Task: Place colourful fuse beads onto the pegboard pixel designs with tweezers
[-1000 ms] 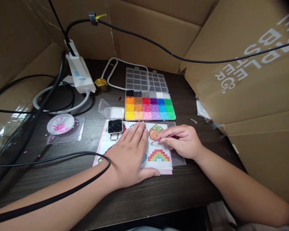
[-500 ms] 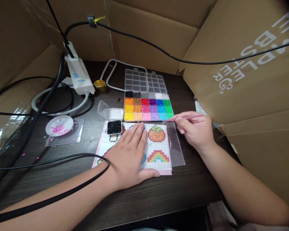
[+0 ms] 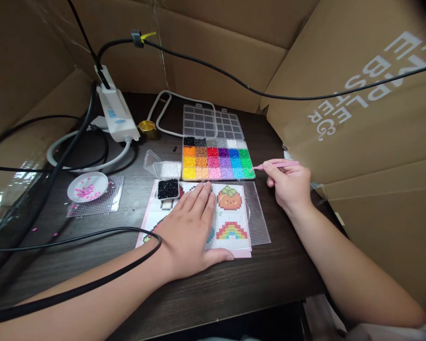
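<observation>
My left hand [image 3: 190,229] lies flat, fingers stretched out, on a printed pattern sheet [image 3: 230,215] under a clear pegboard [image 3: 259,218]; an orange fruit and a rainbow show on the sheet. My right hand [image 3: 289,184] pinches pink tweezers [image 3: 275,165], whose tips point at the green corner of the open bead box [image 3: 218,158] with its many coloured compartments. A small tray of black beads [image 3: 168,188] sits just beyond my left fingertips.
A white dish of pink beads [image 3: 88,186] rests on another pegboard [image 3: 111,201] at left. A small clear box [image 3: 165,167], a gold cap [image 3: 148,126], a white device [image 3: 115,111] with cables and cardboard walls [image 3: 358,109] surround the dark table [image 3: 234,284].
My right hand lifted the tweezers off the pattern sheet and carried them up and to the right, to the bead box's green corner. My left hand stayed flat.
</observation>
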Tool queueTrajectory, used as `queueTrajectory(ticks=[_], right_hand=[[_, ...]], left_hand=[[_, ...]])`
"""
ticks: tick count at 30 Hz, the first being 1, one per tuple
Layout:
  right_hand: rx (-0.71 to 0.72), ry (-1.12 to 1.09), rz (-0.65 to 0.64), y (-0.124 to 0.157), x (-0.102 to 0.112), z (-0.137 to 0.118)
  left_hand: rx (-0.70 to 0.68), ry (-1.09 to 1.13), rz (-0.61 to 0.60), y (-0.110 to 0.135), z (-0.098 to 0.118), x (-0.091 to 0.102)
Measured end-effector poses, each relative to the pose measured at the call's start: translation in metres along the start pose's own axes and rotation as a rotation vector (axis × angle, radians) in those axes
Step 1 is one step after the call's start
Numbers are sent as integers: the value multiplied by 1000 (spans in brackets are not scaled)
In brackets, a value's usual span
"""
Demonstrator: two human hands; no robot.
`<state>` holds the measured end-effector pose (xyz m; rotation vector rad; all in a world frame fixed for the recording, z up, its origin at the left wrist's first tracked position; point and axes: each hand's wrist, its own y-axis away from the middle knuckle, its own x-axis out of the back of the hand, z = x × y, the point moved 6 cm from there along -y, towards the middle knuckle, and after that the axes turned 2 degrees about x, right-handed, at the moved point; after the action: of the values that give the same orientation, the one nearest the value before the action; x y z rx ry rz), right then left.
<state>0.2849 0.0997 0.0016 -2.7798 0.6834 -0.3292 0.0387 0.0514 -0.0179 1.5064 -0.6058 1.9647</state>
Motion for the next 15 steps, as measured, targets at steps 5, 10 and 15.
queueTrajectory(ticks=[5, 10, 15], right_hand=[[-10, -23, 47, -1, 3, 1], [-39, -8, 44, -1, 5, 8], [-10, -32, 46, -1, 5, 5]], left_hand=[[-6, -29, -15, 0, 0, 0], [-13, -25, 0, 0, 1, 0], [-8, -42, -11, 0, 1, -1]])
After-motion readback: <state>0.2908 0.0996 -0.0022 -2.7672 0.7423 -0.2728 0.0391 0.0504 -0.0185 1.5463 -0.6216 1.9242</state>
